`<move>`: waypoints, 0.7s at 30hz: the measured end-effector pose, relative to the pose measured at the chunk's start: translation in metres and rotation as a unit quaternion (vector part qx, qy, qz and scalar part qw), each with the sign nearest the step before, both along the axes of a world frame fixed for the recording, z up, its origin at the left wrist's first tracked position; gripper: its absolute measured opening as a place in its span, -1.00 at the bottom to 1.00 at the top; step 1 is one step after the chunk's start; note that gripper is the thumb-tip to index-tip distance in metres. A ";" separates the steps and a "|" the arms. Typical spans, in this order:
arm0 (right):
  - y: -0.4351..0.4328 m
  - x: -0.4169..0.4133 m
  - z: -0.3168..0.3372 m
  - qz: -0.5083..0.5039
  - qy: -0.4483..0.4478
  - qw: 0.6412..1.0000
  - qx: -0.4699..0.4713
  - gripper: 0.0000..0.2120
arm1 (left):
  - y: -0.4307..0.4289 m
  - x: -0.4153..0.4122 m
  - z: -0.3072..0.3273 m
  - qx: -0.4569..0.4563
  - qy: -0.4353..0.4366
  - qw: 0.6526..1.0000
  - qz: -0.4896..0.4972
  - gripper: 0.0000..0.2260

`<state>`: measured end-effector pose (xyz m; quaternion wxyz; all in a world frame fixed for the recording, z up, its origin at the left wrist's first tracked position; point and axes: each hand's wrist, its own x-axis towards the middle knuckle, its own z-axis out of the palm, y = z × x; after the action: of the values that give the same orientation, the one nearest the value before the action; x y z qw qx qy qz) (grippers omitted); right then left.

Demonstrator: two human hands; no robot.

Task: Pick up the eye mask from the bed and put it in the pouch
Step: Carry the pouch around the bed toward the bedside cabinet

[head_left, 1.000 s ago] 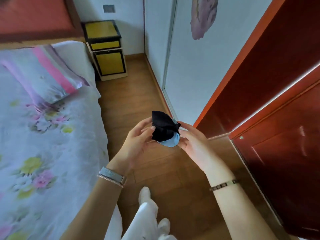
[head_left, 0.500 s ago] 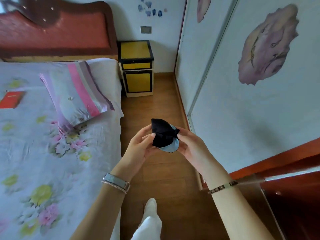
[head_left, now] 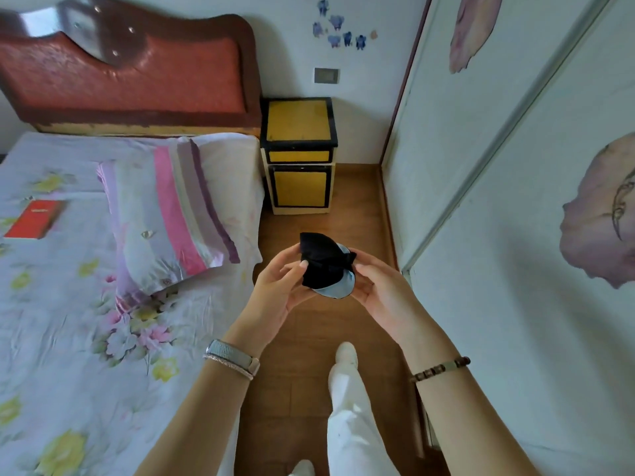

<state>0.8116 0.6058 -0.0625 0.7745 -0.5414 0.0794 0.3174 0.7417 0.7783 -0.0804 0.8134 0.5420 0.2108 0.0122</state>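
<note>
I hold a small bundle over the wooden floor beside the bed (head_left: 68, 321). It is a black fabric pouch (head_left: 321, 262), gathered to a pinch at its right end. A light blue piece, probably the eye mask (head_left: 338, 290), shows at its lower edge. My left hand (head_left: 278, 286) grips the pouch from the left with the thumb on the black cloth. My right hand (head_left: 381, 290) cups the right side, fingertips at the gathered end. How much of the mask is inside is hidden.
A striped pink pillow (head_left: 165, 214) and a red book (head_left: 34, 218) lie on the floral bedsheet. A yellow nightstand (head_left: 299, 156) stands by the red headboard (head_left: 120, 73). White wardrobe doors (head_left: 498, 201) line the right. My white-trousered leg (head_left: 347, 407) is below.
My view has swung left from the red door toward the bed and headboard. Both hands keep the same hold on the bundle.
</note>
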 end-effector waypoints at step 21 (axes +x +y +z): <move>0.128 0.309 -0.009 0.110 -0.017 0.993 -0.031 -0.70 | 0.107 0.273 -0.025 -0.021 0.049 0.986 0.155 -0.74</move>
<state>1.1208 0.7341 -0.0714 0.7188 -0.5760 0.0155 0.3888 1.0149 0.8854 -0.1051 0.8017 0.4852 0.3323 0.1073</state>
